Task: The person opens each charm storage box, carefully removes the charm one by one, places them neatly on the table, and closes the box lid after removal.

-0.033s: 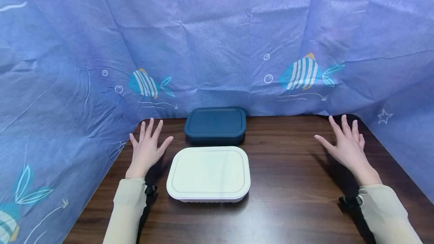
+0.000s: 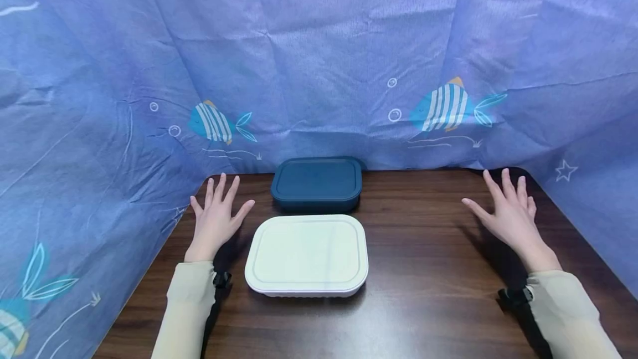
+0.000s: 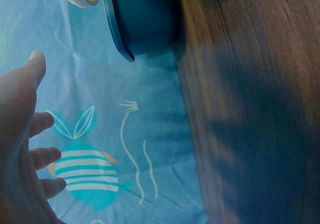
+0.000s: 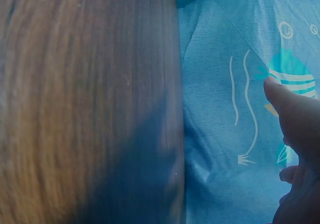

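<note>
Blue fish-print cloth (image 2: 319, 54) hangs behind wooden table (image 2: 423, 287). White lidded box (image 2: 307, 254): between hands; navy lidded box (image 2: 317, 180): just beyond. Left hand (image 2: 213, 223), right hand (image 2: 509, 220): spread wide, holding nothing. No change from preceding head view; handling seems unbegun.

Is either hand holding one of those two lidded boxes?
No, the left hand and the right hand are spread open, each apart from the white box and the dark blue box.
</note>
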A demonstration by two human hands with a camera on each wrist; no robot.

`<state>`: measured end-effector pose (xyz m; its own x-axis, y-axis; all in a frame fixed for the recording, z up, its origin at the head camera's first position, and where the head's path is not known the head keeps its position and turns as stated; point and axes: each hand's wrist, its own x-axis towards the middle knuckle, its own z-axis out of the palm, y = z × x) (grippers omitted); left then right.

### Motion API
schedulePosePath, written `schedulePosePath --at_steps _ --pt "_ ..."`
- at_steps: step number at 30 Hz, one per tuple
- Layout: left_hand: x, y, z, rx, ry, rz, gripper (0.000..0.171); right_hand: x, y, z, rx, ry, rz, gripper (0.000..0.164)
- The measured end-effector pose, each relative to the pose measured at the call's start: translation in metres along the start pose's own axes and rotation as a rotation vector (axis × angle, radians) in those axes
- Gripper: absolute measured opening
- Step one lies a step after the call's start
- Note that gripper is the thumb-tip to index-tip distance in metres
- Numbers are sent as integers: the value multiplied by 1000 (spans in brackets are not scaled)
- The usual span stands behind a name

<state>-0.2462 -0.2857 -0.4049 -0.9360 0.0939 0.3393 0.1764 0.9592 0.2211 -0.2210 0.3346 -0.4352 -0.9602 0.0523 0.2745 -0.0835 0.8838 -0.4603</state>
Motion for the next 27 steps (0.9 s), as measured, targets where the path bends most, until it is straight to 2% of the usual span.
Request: schedulePosePath --at_steps 9,15,20,27 --pt "0 0 -3 -17 11 15 81 1 1 -3 3 -6 -3 91" --pt "-1 1 -6 -103 -5 42 80 -1 -1 -2 19 9 -31 90" --pt "-10 1 -19 -214 -48 78 79 -2 -15 2 74 28 -106 89" --pt "-32 -3 -37 -289 -127 154 77 -4 -47 4 217 -4 -244 85"
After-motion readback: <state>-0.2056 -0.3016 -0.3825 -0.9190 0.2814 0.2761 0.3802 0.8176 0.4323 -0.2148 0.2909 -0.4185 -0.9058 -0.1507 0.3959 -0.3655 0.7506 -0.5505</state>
